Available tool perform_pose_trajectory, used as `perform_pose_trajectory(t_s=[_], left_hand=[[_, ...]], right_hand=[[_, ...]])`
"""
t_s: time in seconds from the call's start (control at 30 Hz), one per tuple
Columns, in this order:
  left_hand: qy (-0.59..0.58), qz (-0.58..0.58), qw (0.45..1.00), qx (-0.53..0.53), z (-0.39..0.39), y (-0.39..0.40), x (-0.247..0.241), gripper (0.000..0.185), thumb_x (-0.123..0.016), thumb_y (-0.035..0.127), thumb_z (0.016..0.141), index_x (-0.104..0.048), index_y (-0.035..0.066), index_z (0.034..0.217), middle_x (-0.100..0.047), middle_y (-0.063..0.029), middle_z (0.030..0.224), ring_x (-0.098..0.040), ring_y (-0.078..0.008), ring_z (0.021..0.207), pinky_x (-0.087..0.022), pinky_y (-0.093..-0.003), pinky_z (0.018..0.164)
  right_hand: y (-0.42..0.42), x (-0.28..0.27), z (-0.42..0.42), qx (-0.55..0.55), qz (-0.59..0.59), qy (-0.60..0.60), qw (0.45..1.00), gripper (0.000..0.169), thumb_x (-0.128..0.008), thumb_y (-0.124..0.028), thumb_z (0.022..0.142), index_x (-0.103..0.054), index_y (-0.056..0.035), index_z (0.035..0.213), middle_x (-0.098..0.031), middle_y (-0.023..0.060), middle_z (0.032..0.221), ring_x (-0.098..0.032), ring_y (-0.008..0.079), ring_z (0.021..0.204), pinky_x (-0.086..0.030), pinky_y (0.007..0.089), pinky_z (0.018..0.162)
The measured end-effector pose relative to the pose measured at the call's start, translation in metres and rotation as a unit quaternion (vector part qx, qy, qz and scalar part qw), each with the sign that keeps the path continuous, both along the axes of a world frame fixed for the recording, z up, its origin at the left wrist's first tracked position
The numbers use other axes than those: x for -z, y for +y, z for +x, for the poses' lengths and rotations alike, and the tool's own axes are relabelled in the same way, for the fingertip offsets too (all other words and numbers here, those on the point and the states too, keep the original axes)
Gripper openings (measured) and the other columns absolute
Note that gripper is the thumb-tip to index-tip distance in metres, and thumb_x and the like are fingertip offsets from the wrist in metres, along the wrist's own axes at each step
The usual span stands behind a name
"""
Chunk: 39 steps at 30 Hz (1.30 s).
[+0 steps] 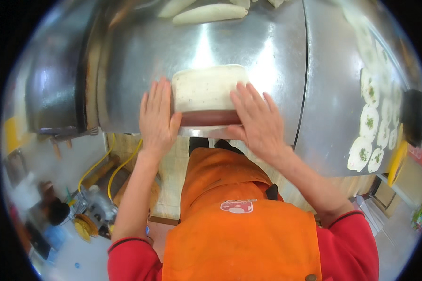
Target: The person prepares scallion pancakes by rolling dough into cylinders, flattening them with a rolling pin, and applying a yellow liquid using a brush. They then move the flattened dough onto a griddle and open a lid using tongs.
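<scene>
A flat rectangular sheet of pale dough (209, 87), speckled with small dark spots, lies on the steel worktop (137, 45) in front of me. Across its near edge runs a reddish-brown rolling pin (209, 118). My left hand (158, 117) lies flat over the pin's left end, fingers straight and pointing away from me. Over the right end rests my right hand (258, 119), its fingers spread and slightly blurred, the fingertips over the dough's right edge. Both pin ends are hidden beneath my palms, and neither hand's fingers curl around it.
Long pale dough rolls (211, 14) lie at the worktop's far side. Several flat dough rounds with green filling (369, 123) cover the right-hand surface, beyond a seam (306, 70). A dark metal appliance (56, 80) borders the left. Yellow hoses (126, 163) hang below.
</scene>
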State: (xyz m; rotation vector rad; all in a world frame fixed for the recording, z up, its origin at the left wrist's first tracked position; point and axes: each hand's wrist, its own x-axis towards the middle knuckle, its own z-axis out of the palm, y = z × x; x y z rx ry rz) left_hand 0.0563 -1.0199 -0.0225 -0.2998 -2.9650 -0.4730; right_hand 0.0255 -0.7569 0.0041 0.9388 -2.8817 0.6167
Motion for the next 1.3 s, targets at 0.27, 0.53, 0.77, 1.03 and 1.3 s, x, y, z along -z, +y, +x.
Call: perform_pose_trajectory(t_s=[0.27, 0.53, 0.77, 1.03, 1.3], left_hand=[[0.026, 0.180, 0.976, -0.123, 0.029, 0.002, -0.026, 0.053, -0.045, 0.024, 0.100, -0.034, 0.002, 0.147, -0.036, -0.0187, 0.150, -0.035, -0.0311, 0.138, -0.028, -0.0431, 0.112], [-0.267, 0.485, 0.771, -0.315, -0.012, 0.023, -0.041, 0.046, -0.054, 0.012, 0.098, -0.042, -0.010, 0.137, -0.058, -0.0150, 0.125, -0.054, -0.0178, 0.115, -0.045, -0.0313, 0.097], [-0.408, 0.313, 0.790, -0.334, -0.045, 0.014, -0.043, 0.032, -0.065, 0.028, 0.091, -0.065, -0.002, 0.099, -0.066, -0.0052, 0.080, -0.059, -0.0133, 0.072, -0.049, -0.0287, 0.066], [-0.203, 0.343, 0.879, -0.262, -0.033, 0.040, -0.038, 0.025, -0.075, 0.023, 0.083, -0.065, 0.000, 0.087, -0.067, -0.0109, 0.092, -0.063, -0.0195, 0.080, -0.051, -0.0315, 0.072], [-0.270, 0.688, 0.524, -0.424, -0.030, 0.043, -0.046, 0.029, -0.068, 0.011, 0.089, -0.059, -0.001, 0.115, -0.067, -0.0117, 0.108, -0.066, -0.0214, 0.095, -0.056, -0.0361, 0.086]], right_hand=[[0.020, -0.010, 0.006, 0.021, -0.043, -0.012, 0.999, 0.049, -0.077, -0.013, 0.071, -0.063, -0.0167, 0.119, -0.065, 0.0019, 0.103, -0.061, 0.0215, 0.094, -0.045, 0.0358, 0.081], [0.160, 0.013, -0.034, 0.394, -0.149, -0.071, 0.904, 0.043, -0.063, -0.019, 0.092, -0.057, 0.0005, 0.129, -0.063, 0.0213, 0.121, -0.062, 0.0305, 0.109, -0.046, 0.0363, 0.095], [0.076, 0.014, -0.035, 0.170, -0.061, 0.072, 0.981, 0.056, -0.065, -0.016, 0.084, -0.049, -0.0044, 0.136, -0.045, 0.0225, 0.142, -0.043, 0.0389, 0.130, -0.034, 0.0479, 0.109], [0.007, 0.018, -0.020, 0.012, -0.142, -0.088, 0.986, 0.057, -0.067, -0.024, 0.087, -0.048, -0.0061, 0.138, -0.039, 0.0177, 0.147, -0.037, 0.0328, 0.136, -0.030, 0.0461, 0.112], [0.035, -0.001, 0.024, 0.205, -0.485, -0.560, 0.640, 0.032, -0.047, -0.023, 0.102, -0.060, 0.0014, 0.119, -0.068, 0.0131, 0.102, -0.067, 0.0196, 0.089, -0.053, 0.0276, 0.076]])
